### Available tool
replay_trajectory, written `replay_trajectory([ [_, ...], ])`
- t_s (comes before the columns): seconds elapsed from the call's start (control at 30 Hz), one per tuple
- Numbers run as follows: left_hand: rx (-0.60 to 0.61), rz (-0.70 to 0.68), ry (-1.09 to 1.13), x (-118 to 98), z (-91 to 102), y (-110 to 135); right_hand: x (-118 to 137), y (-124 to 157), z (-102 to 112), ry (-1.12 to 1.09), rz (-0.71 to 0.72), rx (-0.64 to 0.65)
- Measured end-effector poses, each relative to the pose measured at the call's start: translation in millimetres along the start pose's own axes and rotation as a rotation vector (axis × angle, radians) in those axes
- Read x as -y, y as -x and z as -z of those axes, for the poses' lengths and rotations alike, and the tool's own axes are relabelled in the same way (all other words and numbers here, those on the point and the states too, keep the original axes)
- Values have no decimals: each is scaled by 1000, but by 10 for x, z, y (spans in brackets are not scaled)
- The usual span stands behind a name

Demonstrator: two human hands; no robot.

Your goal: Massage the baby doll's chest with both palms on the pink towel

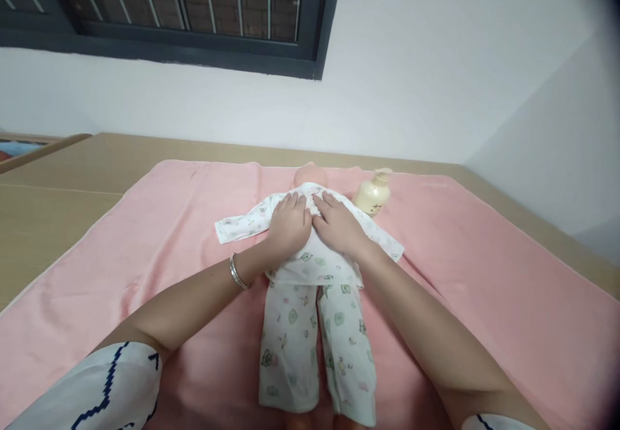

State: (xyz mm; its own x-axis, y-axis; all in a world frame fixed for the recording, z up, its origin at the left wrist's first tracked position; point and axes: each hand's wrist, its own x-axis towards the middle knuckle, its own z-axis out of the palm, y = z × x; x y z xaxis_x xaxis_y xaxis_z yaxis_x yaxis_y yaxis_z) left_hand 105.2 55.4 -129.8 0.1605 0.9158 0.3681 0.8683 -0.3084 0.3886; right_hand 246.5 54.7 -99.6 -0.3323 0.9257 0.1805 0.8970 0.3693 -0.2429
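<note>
Doll (310, 175) supine at mid towel (484, 275), trousers (290, 333) on; left hand (289, 223) and right hand (339, 223) lie open, palms flat on shirt (242, 226) front; dressing seemingly near complete, smoothing left; bottle (372, 194) far right.

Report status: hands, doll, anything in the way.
Both palms down on shirt near collar: left hand, right hand. The doll lies on pink towel. A pump bottle beside its head, clear of both hands.

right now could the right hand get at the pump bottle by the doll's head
Probably yes: the right hand rests on the doll's top, and the pump bottle stands just beyond it on the pink towel, nothing between.
</note>
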Motion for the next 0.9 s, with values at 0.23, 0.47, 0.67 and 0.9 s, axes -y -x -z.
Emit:
replay_trajectory([
  [0.23,32,-36,67,234,0,-224,172,70,-125,138,-33,-90],
  [0.47,-32,-4,-5,20,-71,-12,-10,-57,-116,-36,-23,-125],
  [0.67,-10,-18,85,-25,-66,45,-108,-139,-169,-67,-42,-168],
  [0.9,17,81,269,201,-61,-210,255,136,-75,132,-13,-69],
])
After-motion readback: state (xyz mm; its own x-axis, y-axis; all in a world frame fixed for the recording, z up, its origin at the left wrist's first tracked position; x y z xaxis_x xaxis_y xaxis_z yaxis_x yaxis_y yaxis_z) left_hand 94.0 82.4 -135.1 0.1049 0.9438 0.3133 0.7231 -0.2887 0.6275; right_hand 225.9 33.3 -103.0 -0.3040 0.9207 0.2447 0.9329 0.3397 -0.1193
